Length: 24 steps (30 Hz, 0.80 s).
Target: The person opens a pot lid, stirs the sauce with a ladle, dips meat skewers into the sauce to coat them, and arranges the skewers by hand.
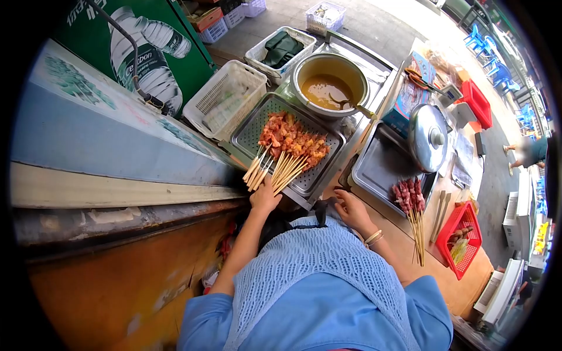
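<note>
My left hand [266, 197] is closed around the wooden stick ends of some meat skewers [295, 139]. Their reddish, sauced meat lies heaped on a perforated metal tray [246, 136], the sticks pointing toward me. Exactly how many sticks are in the fingers is hidden. My right hand [351, 207] hovers by the near edge of the worktop, bracelets at its wrist, fingers loosely bent and apart with nothing visible in them. To its right, a smaller bunch of raw meat skewers [410, 199] rests partly on a dark metal tray [374, 167].
Behind the skewers stands a large pot [298, 70] of brownish liquid with a ladle inside. White plastic baskets [202, 108] sit to its left. A metal lid [430, 131] leans over the dark tray; a red basket [477, 257] lies farther right. A wall ledge [129, 199] borders my left side.
</note>
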### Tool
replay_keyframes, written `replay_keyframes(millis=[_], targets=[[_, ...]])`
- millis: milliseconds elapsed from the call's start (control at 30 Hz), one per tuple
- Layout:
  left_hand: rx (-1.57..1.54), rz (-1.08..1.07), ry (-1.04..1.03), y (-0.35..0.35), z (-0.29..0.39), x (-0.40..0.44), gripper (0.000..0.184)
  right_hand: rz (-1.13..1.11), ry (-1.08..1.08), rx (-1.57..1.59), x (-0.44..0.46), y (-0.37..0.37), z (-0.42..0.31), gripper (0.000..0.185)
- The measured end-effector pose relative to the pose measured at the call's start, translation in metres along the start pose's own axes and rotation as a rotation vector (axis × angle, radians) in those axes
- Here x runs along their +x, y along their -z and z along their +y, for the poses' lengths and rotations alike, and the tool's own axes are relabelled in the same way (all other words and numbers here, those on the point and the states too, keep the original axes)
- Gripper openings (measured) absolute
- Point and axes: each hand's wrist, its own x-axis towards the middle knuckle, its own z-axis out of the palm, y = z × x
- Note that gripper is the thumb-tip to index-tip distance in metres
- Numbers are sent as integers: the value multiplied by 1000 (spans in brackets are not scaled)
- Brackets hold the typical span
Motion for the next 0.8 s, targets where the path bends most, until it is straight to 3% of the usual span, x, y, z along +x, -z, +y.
replay_keyframes(millis=[67, 133, 167, 200, 267, 300, 433, 500, 600, 633, 667, 733, 800], targets=[[-26, -25, 12, 5, -6, -9, 76, -20, 9, -30, 0, -1, -2, 37], [-88, 115, -21, 13, -10, -21, 66, -39, 17, -59, -1, -3, -1, 37], [-146, 279, -32, 17, -11, -30, 43, -46, 44, -111, -1, -4, 2, 37], [-146, 276, -29, 17, -16, -31, 43, -52, 71, -163, -1, -4, 5, 38], [-393, 469, -45, 22, -33, -30, 21, -58, 67, -162, -2, -3, 8, 37], [-365, 629, -89, 28, -35, -28, 12, -60, 67, -161, -3, -3, 9, 37], [-317, 795, -204, 21, -67, 16, 18, -27, 105, -166, -4, -2, 14, 35], [-629, 563, 25, 13, -76, 38, 22, -63, -5, -130, -4, 1, 12, 33], [-663, 512, 162, 6, -79, 51, 26, -68, -77, -160, -11, 2, 20, 33], [-703, 698, 73, 4, -74, 51, 22, -65, -81, -161, -15, 2, 28, 33], [-702, 692, 70, 2, -73, 47, 22, -57, -138, -173, -21, 0, 40, 32], [-505, 783, -164, 34, -43, 9, 18, -60, -209, -183, -36, -6, 58, 31], [-637, 618, -195, 29, -34, -7, 16, -32, -210, -228, -48, -8, 68, 25]])
